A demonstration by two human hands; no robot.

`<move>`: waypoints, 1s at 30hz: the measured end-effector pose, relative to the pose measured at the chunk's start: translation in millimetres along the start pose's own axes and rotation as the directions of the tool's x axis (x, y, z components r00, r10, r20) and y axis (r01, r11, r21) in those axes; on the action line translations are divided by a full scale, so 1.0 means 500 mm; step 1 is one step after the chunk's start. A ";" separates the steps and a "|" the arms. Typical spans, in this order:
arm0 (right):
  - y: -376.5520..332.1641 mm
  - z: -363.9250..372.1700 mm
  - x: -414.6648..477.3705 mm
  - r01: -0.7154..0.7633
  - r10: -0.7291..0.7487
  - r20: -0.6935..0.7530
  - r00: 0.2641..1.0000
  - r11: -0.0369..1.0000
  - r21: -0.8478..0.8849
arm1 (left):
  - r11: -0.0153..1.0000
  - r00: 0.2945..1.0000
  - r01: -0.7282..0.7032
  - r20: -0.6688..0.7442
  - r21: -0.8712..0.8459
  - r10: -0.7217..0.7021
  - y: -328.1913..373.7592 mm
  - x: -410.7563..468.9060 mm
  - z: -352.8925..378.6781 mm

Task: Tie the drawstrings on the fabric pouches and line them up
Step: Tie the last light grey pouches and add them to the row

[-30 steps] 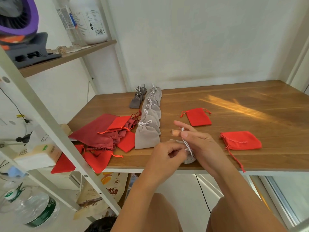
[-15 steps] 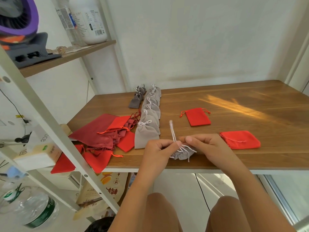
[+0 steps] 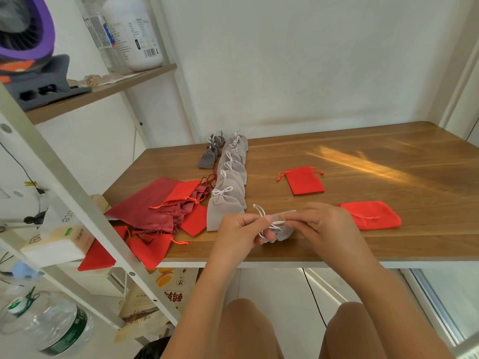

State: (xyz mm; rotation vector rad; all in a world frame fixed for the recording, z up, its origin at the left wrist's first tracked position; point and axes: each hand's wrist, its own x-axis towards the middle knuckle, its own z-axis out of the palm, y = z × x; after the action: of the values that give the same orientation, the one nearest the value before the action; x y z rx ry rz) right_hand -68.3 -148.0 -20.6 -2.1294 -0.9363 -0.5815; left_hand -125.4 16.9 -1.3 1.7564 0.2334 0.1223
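Red fabric pouches [image 3: 155, 211] lie in a loose heap at the left end of the wooden table [image 3: 388, 161], and a few hang over its near edge. Beyond the heap I see a short cluster of small dark grey pouches [image 3: 207, 160] with cinched necks. Just right of them a row of light grey velvet pouches [image 3: 230, 182] runs from the near part of the table toward the wall, each overlapping the next and each with a white bow at its neck.

At the near end of that row, by the front edge, the left hand [image 3: 238, 234] pinches the white drawstring [image 3: 260, 213] between thumb and fingertips, with a loop of cord standing up above them. Between the two hands sits the small light grey pouch [image 3: 282, 233]; I cannot tell whether it rests on the wood or is held just above it. The right hand [image 3: 326, 226] pinches the cord from the other side, its fingertips close to those of the left.

Farther right, a flat bright red pouch [image 3: 305, 180] lies toward the middle of the table, and a second flat red pouch [image 3: 370, 215] lies just beyond the right hand.
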 end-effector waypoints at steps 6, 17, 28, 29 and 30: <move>-0.017 -0.029 -0.008 -0.157 0.136 0.102 0.985 0.961 0.229 | 0.969 0.993 0.109 0.067 -0.223 -0.096 0.003 -0.001 -0.015; -0.029 -0.056 -0.008 -0.204 0.134 0.191 0.972 0.889 0.409 | 0.937 0.986 0.164 0.094 -0.309 -0.141 0.015 -0.009 -0.019; -0.041 -0.058 -0.016 -0.164 0.036 0.307 0.951 0.901 0.402 | 0.841 0.969 0.238 0.172 -0.485 -0.175 0.017 -0.014 -0.019; -0.039 -0.059 -0.016 -0.169 0.042 0.299 0.953 0.894 0.415 | 0.845 0.969 0.237 0.183 -0.480 -0.167 0.018 -0.015 -0.022; -0.037 -0.061 -0.017 -0.180 0.053 0.296 0.954 0.889 0.422 | 0.850 0.969 0.233 0.188 -0.472 -0.161 0.019 -0.017 -0.024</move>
State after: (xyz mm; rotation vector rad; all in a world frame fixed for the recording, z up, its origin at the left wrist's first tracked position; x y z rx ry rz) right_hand -91.0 -166.3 1.2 -1.8524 -0.9719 0.0072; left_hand -135.1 25.0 10.7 1.2155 0.2526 -0.0893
